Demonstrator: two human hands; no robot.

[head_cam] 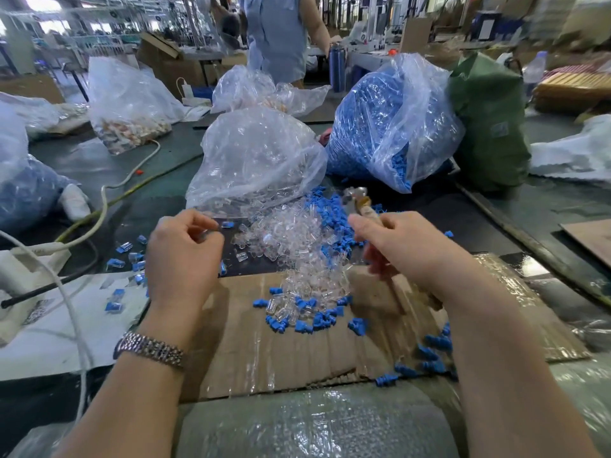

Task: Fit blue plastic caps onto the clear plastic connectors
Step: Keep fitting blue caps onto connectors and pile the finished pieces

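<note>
I'm watching thru the head cam. My landmark is the big pile of clear connectors [291, 246] in the middle of the surface [99, 166].

The left hand [185, 256] is hovering just left of the pile. Its fingers [201, 219] are curling in and pinching something small at the tips. It looks clear, prob one connector, but it's too small and shiny to be sure. No blue cap seems to be on it yet.

The right hand [406, 249] is sitting just right of the pile. It's gripping a hammer [358, 201] by a wooden handle, w/ the shiny head sticking up behind the pile. It's blurry, so I think it's moving.

Loose blue caps [317, 317] are lying at the near edge of the pile on the cardboard [264, 352], and more are scattered to its right. Left of the pile, small pcs that look already capped [115, 305] are lying about. Behind the pile are a clear bag [258, 160] and a bag of blue caps [390, 127].

What could go wrong:
- The pinch is tiny, so the pc could be slipping out and getting lost in the pile, bc they all look the same.
- The hammer could be hitting fingers if the left hand is too close.
- A crooked cap could be jamming or cracking.
- An arm could be sweeping caps off the cardboard.
</note>
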